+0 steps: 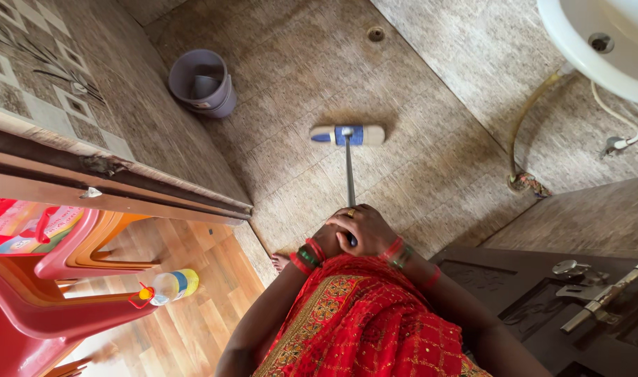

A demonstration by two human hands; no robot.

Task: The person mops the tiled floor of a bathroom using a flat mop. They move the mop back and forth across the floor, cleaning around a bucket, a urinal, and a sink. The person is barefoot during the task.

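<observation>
1. Where the beige tiled floor [430, 167] fills most of the view, a flat white-and-blue mop head [347, 135] is seen lying on it, joined to a thin grey metal pole [349, 178].
2. The pole's upper end is gripped by the right hand [364, 227], its fingers curled tight round it; the left hand [327, 242] is tucked behind and mostly hidden, so its grip cannot be told.
3. A grey plastic bucket [201, 82] is stood near the patterned tiled wall [46, 77], well apart from the mop head.
4. A white ceramic basin [605, 42] is mounted at upper right, and a dark wooden door [556, 293] is seen at lower right.
5. Red plastic chairs [46, 279] are stacked at left on wood-look flooring [193, 307].
</observation>
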